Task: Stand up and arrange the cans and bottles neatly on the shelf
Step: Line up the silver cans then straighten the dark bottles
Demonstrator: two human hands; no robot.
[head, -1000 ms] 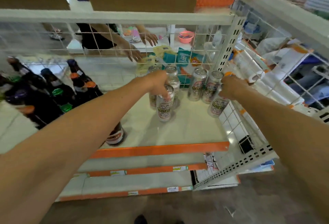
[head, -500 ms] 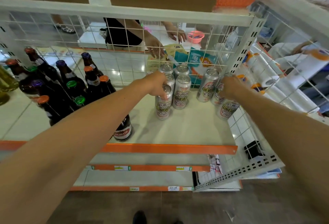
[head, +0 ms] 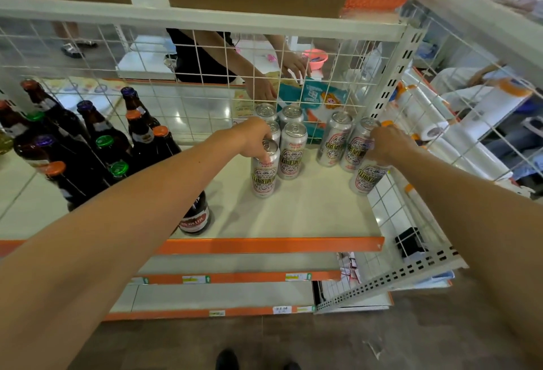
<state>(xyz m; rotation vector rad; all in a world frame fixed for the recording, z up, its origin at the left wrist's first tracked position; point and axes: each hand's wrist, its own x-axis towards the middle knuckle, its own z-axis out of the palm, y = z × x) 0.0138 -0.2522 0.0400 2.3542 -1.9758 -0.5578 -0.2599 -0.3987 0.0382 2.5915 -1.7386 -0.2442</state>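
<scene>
Several silver cans stand upright on the white shelf [head: 308,211]. My left hand [head: 254,142] grips the top of the front can [head: 264,174] of the left cluster. Beside it stands another can [head: 292,152], with more cans behind. My right hand [head: 385,146] grips the top of the can [head: 365,177] nearest the right wire side. Two more cans [head: 333,140] stand between the groups. Dark brown bottles [head: 97,140] with coloured caps crowd the shelf's left part; one bottle [head: 195,214] stands near the front edge under my left forearm.
A white wire grid [head: 182,105] closes the shelf's back and right side. Behind it another person's hands [head: 264,87] handle packets. An orange lip [head: 264,245] edges the shelf front, with lower shelves beneath. Rolls of plastic film [head: 452,131] lie at the right.
The view has shifted, so the shelf sits lower and more bottles show at left. Both hands stay on their cans; the right can stands a little nearer the wire side.
</scene>
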